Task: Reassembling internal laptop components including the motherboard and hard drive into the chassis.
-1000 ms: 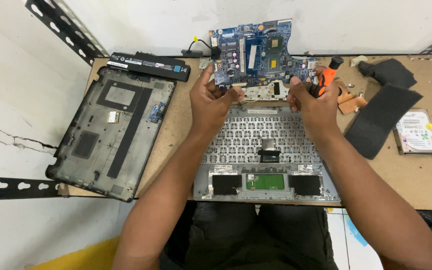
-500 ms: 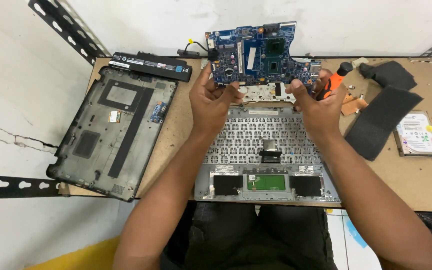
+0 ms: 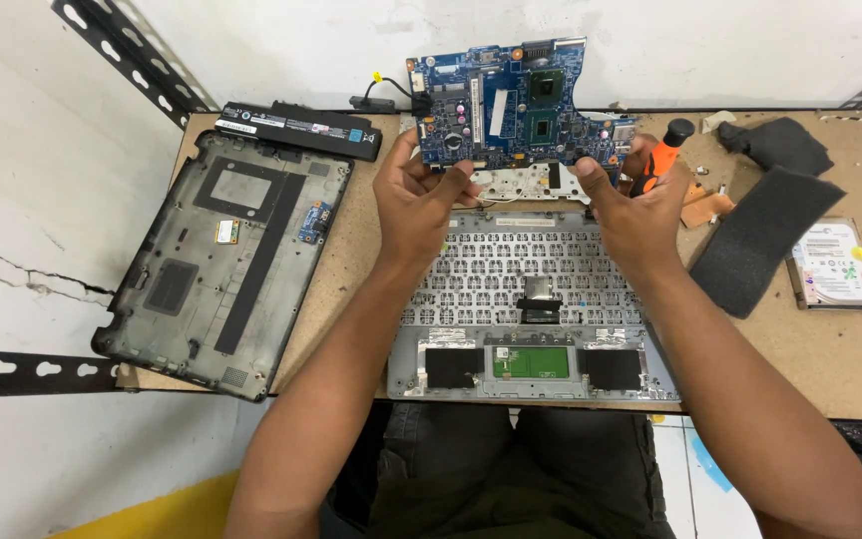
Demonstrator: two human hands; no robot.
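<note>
Nearest to the person lies the keyboard deck (image 3: 531, 299), turned with its underside up on the wooden table (image 3: 850, 359); all places here are told from this deck. On its near edge there is a small green board (image 3: 524, 361) between two black square pads (image 3: 453, 367).

To the left of the deck lies the black bottom cover (image 3: 221, 260) of the laptop, inside up, its near corner hanging over the table edge. On it there is a pale grey rectangular label (image 3: 238, 188) and a small blue card (image 3: 313, 220).

To the right of the deck lies a hard drive (image 3: 834, 265) with a white label, and between them a dark foam strip (image 3: 758, 240). A second dark foam piece (image 3: 778, 145) is further back.

Behind the bottom cover, far left of the deck, lies a long black battery (image 3: 296, 128) with a white label strip.

Above the far edge of the deck both hands hold the blue motherboard (image 3: 511, 105), tilted up towards the wall. The left hand (image 3: 416, 200) pinches its lower left edge, fingers curled. The right hand (image 3: 636, 210) grips the lower right edge. The hands are apart. An orange and black screwdriver (image 3: 662, 160) shows just behind the right hand; I cannot tell if it touches it.
</note>
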